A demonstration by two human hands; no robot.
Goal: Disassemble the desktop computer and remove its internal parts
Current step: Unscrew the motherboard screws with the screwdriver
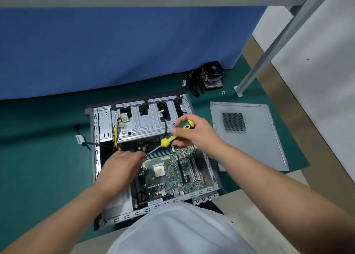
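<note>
- Computer case [94, 157] lies open on the green mat [38, 157]; circuit board [169, 173] inside it, not yet removed; processor socket bare
- Left hand [121, 163] at the screwdriver's tip, fingers curled; whether they pinch the shaft cannot be told
- Right hand [194, 132] grips the screwdriver [169, 138] handle
- Side panel [249, 134] and cooling fan [212, 75] already out, lying to the right
</note>
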